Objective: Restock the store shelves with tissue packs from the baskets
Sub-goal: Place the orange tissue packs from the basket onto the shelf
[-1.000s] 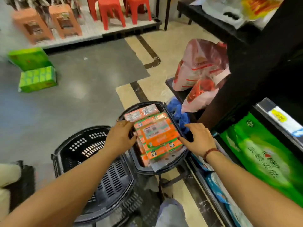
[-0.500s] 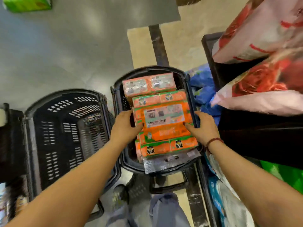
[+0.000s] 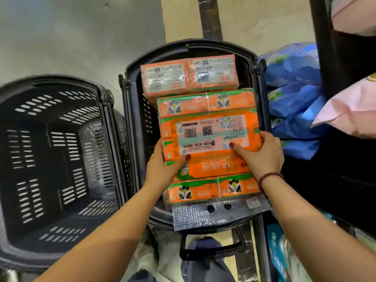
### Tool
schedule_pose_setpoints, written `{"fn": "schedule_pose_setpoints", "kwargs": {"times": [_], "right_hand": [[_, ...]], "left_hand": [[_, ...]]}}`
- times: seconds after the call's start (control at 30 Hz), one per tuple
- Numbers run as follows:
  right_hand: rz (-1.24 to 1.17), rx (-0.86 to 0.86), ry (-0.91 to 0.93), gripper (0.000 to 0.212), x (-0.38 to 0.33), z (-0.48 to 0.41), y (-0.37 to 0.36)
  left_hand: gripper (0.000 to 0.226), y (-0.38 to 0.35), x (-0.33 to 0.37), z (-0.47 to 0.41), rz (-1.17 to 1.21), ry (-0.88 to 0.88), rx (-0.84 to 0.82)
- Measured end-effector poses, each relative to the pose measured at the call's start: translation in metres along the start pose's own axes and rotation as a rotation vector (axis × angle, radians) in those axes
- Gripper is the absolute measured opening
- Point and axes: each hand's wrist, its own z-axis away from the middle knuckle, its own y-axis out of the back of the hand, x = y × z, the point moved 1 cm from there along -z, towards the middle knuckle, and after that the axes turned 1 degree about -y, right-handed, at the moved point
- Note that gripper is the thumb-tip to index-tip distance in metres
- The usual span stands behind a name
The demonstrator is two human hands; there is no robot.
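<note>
**Both hands on the orange tissue pack**

While two black baskets stand side by side on the grey concrete floor (image 3: 71, 33), the left hand (image 3: 162, 169) and right hand (image 3: 262, 153) clasp an orange tissue pack (image 3: 209, 139) from either side atop the full basket (image 3: 132, 94) (the neighbouring basket (image 3: 50, 159) holds nothing visible). Blue packs (image 3: 295, 94) lie just right.
</note>
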Motion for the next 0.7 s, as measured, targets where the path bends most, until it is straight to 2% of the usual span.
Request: {"fn": "schedule_pose_setpoints", "kwargs": {"times": [0.13, 0.3, 0.5, 0.7], "right_hand": [[-0.091, 0.005, 0.001, 0.072, -0.003, 0.004, -0.005], [-0.228, -0.021, -0.085, 0.054, 0.002, 0.018, 0.001], [-0.313, 0.033, -0.055, 0.056, -0.008, 0.072, 0.032], [-0.405, 0.059, -0.031, 0.058, -0.021, 0.173, 0.077]], "left_hand": [[0.064, 0.001, -0.006, 0.003, 0.084, 0.048, 0.022], [0.067, 0.017, -0.009, 0.027, 0.095, 0.037, 0.029], [0.068, 0.054, 0.008, 0.074, 0.116, -0.018, 0.043], [0.070, 0.111, 0.032, 0.148, 0.185, -0.070, -0.037]]}}
